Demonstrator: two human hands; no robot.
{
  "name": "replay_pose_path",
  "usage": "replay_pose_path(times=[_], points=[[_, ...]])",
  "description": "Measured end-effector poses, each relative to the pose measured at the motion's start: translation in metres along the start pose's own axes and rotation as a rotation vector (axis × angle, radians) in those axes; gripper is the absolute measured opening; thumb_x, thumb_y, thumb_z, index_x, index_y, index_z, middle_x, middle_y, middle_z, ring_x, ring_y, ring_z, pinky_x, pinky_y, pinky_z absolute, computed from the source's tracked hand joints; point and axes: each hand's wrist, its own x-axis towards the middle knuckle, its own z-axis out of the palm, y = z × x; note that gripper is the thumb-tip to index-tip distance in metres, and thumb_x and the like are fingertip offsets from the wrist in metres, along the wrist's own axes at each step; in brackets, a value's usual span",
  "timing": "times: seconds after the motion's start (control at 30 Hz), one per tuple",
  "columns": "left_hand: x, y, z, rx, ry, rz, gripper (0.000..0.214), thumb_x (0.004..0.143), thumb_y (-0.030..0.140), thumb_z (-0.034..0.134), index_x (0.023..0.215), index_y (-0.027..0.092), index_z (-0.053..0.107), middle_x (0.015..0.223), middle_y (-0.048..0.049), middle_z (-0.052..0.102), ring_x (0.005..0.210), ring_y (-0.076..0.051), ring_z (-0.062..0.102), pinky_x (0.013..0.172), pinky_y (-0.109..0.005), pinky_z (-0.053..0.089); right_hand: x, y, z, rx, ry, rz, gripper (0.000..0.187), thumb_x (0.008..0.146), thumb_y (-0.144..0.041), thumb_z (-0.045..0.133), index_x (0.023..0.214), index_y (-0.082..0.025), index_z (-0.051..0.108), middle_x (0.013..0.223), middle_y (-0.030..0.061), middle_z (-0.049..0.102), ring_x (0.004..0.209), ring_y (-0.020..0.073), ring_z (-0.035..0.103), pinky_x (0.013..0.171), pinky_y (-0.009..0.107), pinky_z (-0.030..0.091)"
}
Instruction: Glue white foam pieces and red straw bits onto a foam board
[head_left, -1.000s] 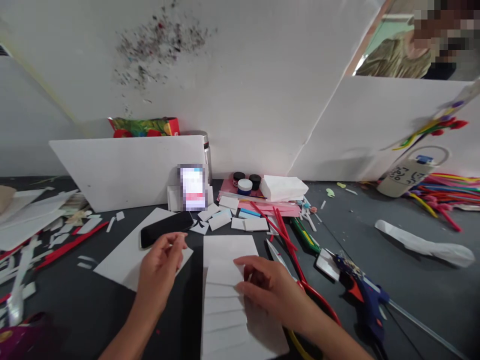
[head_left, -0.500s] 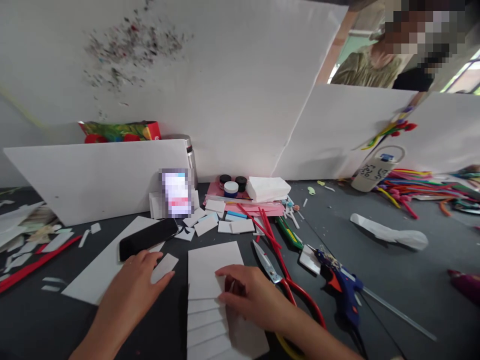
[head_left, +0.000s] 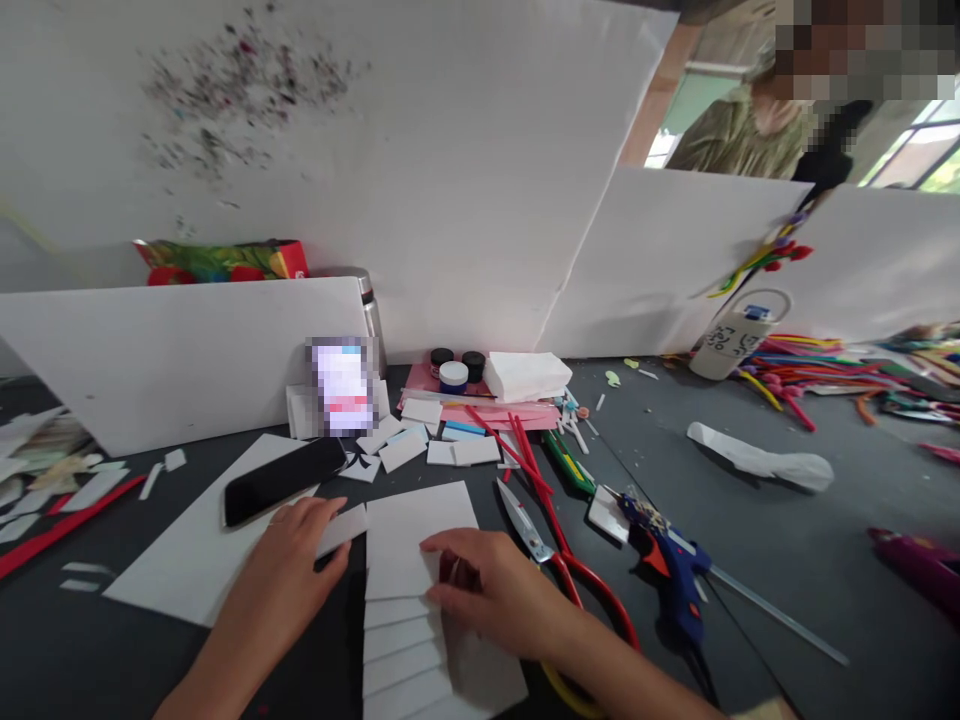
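My left hand pinches a small white foam strip and holds it against the left edge of a white foam sheet. That sheet carries a row of overlapping white strips running toward me. My right hand rests on the sheet, fingers curled and pressing the top strip down. A black phone lies just beyond my left hand on another white sheet.
Red-handled scissors and a blue glue gun lie right of the sheet. Small white pieces, paint jars, red sticks and a pink pad sit behind. White boards wall the back; another person stands behind them at top right.
My left hand brought the small strip rightward to the sheet's edge. My right hand stayed on the strips. The camera swung a little to the right.
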Motion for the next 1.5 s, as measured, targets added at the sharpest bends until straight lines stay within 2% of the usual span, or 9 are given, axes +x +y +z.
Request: replay_pose_path(times=[0.23,0.33,0.47,0.63,0.83,1.07,1.2,1.33,1.5], points=[[0.003,-0.001,-0.009,-0.068,-0.034,-0.083,0.042,0.083,0.037,0.055,0.117,0.016,0.065,0.103,-0.0115,0.065,0.104,-0.033,0.057,0.093,-0.05,0.047,0.0,-0.002,0.002,0.024,-0.006,0.006,0.039,0.084,-0.027,0.068,0.123,-0.02,0.066,0.089,0.0033,0.069,0.067,0.013,0.061,0.063,0.023,0.047],[0.006,0.007,-0.019,-0.128,0.041,-0.124,0.038,0.085,0.04,0.056,0.116,0.019,0.064,0.107,-0.0099,0.06,0.105,-0.031,0.055,0.094,-0.048,0.046,0.0,-0.001,0.005,0.098,-0.006,0.053,0.039,0.087,-0.027,0.065,0.126,-0.021,0.063,0.087,0.0015,0.068,0.058,0.0103,0.059,0.056,0.022,0.046],[0.006,0.02,-0.026,-0.228,0.179,-0.127,0.034,0.089,0.042,0.055,0.117,0.023,0.058,0.116,-0.0092,0.054,0.11,-0.028,0.054,0.095,-0.043,0.047,0.001,-0.001,0.007,0.13,-0.014,0.041,0.04,0.088,-0.025,0.063,0.127,-0.023,0.062,0.093,0.0023,0.069,0.06,0.0106,0.061,0.055,0.021,0.046],[0.005,0.027,-0.018,-0.309,0.182,-0.085,0.035,0.092,0.042,0.054,0.121,0.023,0.055,0.118,-0.0081,0.056,0.111,-0.027,0.056,0.097,-0.041,0.046,0.001,0.0,0.003,-0.007,0.07,-0.051,0.036,0.086,-0.02,0.061,0.122,-0.022,0.067,0.092,0.0041,0.068,0.07,0.013,0.061,0.062,0.022,0.047],[0.005,0.025,-0.003,-0.34,0.173,-0.097,0.039,0.091,0.047,0.056,0.122,0.023,0.056,0.117,-0.0088,0.059,0.111,-0.028,0.057,0.096,-0.043,0.047,-0.001,0.0,0.001,0.024,0.107,-0.038,0.031,0.09,-0.025,0.058,0.119,-0.02,0.068,0.091,0.0038,0.066,0.057,0.009,0.055,0.054,0.021,0.044],[0.005,0.026,-0.001,-0.366,0.139,-0.164,0.042,0.09,0.05,0.056,0.121,0.021,0.058,0.109,-0.0077,0.064,0.089,-0.023,0.061,0.08,-0.037,0.053,-0.001,-0.004,0.002,-0.035,0.098,-0.049,0.03,0.088,-0.023,0.059,0.115,-0.021,0.071,0.086,0.0035,0.068,0.065,0.0125,0.058,0.059,0.022,0.044],[0.004,0.025,0.004,-0.368,0.151,-0.165,0.041,0.092,0.048,0.054,0.122,0.021,0.058,0.118,-0.0104,0.064,0.091,-0.024,0.063,0.082,-0.039,0.054,-0.001,-0.005,0.003,-0.036,0.093,-0.04,0.029,0.088,-0.022,0.058,0.113,-0.019,0.071,0.087,0.0038,0.068,0.063,0.0118,0.058,0.058,0.022,0.044],[0.005,0.023,0.008,-0.386,0.217,-0.14,0.04,0.091,0.049,0.054,0.12,0.022,0.06,0.119,-0.011,0.066,0.099,-0.027,0.064,0.083,-0.041,0.055,-0.001,-0.005,0.005,-0.044,0.093,-0.034,0.028,0.088,-0.022,0.058,0.112,-0.019,0.071,0.086,0.0039,0.069,0.066,0.0129,0.061,0.059,0.022,0.046],[0.005,0.03,0.0,-0.39,0.296,-0.078,0.036,0.091,0.044,0.059,0.12,0.023,0.061,0.12,-0.0097,0.066,0.112,-0.028,0.061,0.094,-0.043,0.052,-0.001,0.001,0.01,0.048,0.076,-0.019,0.029,0.088,-0.024,0.06,0.115,-0.021,0.07,0.086,0.0023,0.067,0.062,0.0115,0.061,0.058,0.022,0.047]])
